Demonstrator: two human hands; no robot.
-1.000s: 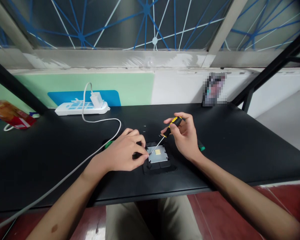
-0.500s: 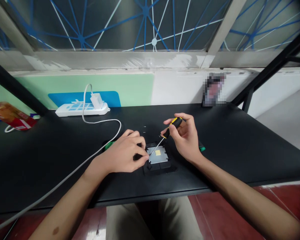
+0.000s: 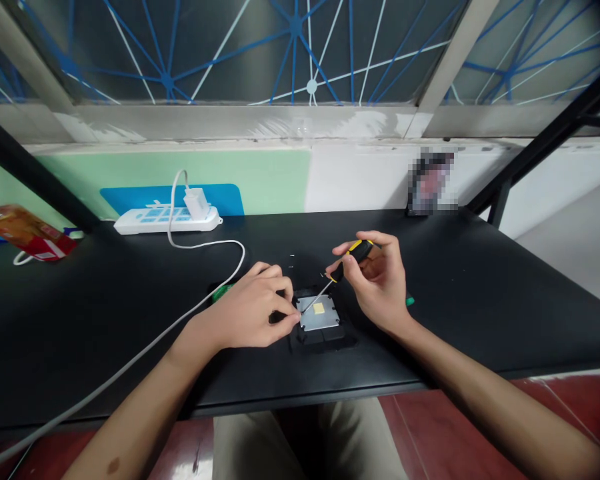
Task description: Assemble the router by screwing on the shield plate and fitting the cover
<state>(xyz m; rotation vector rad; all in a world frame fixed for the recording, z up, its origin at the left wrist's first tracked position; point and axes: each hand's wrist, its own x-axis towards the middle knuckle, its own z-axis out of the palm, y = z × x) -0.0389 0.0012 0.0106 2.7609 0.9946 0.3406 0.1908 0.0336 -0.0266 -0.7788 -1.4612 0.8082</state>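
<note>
My right hand point(image 3: 380, 280) is closed around the black and yellow handle of a screwdriver point(image 3: 359, 252). Its thin shaft slants down to the left, with the tip at the left side of a silver metal plate point(image 3: 325, 320). A small pale yellow square point(image 3: 319, 308) lies on that plate, which is set in a black part point(image 3: 325, 339) on the table. My left hand point(image 3: 257, 307) has thumb and forefinger pinched together beside the screwdriver tip; whatever is between them is too small to make out. Partly hidden behind this hand is a green and black thing point(image 3: 223, 292).
Several tiny pieces, perhaps screws point(image 3: 291, 267), lie beyond the plate on the black table point(image 3: 480, 300). A white cable point(image 3: 145, 357) crosses the left side from a power strip point(image 3: 167, 221). A bottle point(image 3: 30, 230) lies far left; a blurred-out object point(image 3: 427, 187) leans on the wall.
The whole view has shifted slightly. My right hand and the screwdriver handle have moved a little to the right and down, while the tip stays at the plate's left side. My left hand keeps its pinch.
</note>
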